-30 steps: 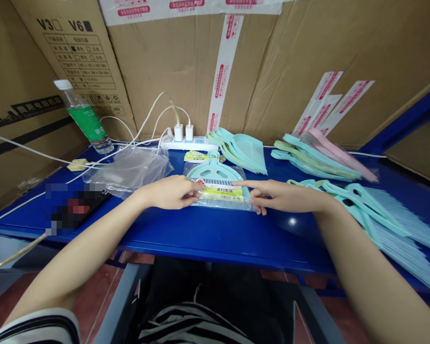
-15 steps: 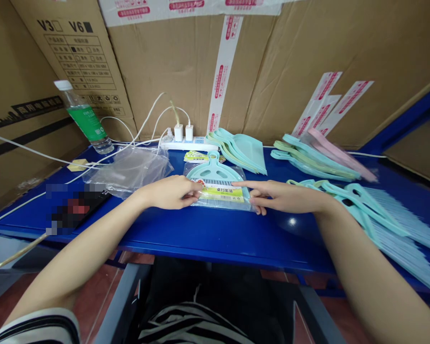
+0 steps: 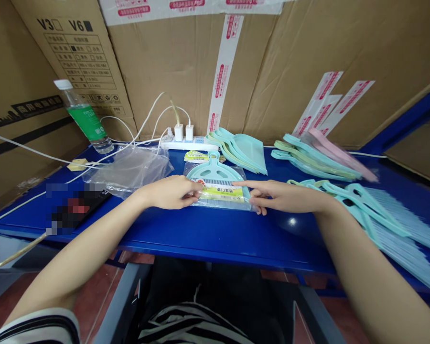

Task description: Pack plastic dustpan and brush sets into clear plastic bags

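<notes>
A light-blue dustpan and brush set (image 3: 215,173) lies in a clear plastic bag on the blue table, with a yellow-green label (image 3: 225,191) across its lower part. At the bag's left edge, my left hand (image 3: 174,192) is closed, its fingers pinching the plastic. My right hand (image 3: 272,195) is at the right edge; its index finger stretches onto the label's top edge while the thumb and other fingers are curled at the bag's side. More labels (image 3: 197,156) lie just behind the bag.
Empty clear bags (image 3: 129,167), a bottle (image 3: 88,122) and a phone (image 3: 80,209) are on the left. A power strip (image 3: 188,143) sits behind. Stacked dustpans (image 3: 249,148), more dustpans (image 3: 315,157) and several brushes (image 3: 387,215) lie to the right.
</notes>
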`<action>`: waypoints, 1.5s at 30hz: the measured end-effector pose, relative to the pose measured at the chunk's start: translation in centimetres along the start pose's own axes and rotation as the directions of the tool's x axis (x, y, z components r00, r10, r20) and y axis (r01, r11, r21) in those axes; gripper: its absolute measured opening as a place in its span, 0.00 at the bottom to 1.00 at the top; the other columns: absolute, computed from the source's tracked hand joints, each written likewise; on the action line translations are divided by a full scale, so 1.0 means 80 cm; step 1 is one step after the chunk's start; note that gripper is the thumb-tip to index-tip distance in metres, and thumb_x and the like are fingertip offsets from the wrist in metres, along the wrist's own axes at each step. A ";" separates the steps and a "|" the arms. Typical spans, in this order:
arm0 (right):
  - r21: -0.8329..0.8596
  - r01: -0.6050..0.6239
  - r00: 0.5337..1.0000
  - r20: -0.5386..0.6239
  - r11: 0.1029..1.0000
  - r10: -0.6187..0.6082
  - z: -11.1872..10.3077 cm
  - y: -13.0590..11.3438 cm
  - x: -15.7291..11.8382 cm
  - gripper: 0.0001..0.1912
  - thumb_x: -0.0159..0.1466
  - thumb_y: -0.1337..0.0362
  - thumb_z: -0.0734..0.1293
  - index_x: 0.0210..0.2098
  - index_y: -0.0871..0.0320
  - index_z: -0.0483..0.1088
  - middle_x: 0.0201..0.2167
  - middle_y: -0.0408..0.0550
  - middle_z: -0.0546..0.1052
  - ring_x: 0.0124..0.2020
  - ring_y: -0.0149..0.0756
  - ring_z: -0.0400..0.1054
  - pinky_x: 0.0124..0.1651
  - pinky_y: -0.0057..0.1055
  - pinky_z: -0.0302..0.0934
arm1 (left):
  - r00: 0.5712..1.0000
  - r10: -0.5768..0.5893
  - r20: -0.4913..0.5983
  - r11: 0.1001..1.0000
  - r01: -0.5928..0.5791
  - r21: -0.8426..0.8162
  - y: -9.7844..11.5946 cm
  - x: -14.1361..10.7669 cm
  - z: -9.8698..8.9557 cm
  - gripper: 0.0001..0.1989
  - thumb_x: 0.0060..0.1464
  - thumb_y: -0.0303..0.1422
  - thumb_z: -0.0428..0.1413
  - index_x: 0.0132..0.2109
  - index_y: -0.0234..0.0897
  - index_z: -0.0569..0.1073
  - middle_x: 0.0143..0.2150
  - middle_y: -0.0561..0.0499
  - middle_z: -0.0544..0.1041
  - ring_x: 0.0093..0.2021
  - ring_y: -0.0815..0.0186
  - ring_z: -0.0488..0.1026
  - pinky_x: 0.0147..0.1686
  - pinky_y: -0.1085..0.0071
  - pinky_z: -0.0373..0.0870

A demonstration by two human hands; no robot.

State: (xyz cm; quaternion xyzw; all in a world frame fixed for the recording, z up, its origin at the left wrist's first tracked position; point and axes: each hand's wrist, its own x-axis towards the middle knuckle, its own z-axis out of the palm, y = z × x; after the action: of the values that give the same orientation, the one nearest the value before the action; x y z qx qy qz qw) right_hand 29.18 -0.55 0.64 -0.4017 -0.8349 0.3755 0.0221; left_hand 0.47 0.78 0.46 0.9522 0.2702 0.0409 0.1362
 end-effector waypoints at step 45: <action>-0.007 0.001 1.000 0.002 1.000 -0.001 0.000 -0.004 -0.002 0.35 0.66 0.57 0.56 0.71 0.57 0.48 0.27 0.45 0.75 0.28 0.35 0.71 0.35 0.34 0.66 | 0.999 -0.034 0.040 0.999 0.034 -0.010 0.000 0.000 -0.001 0.06 0.57 0.27 0.48 0.35 0.36 0.70 0.24 0.56 0.72 0.23 0.71 0.67 0.27 0.73 0.58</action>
State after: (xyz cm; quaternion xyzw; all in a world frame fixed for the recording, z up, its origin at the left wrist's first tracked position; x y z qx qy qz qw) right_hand 29.07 -0.76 0.89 -0.4009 -0.8365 0.3730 0.0199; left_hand 0.43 0.78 0.55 0.9474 0.2833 0.0208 0.1473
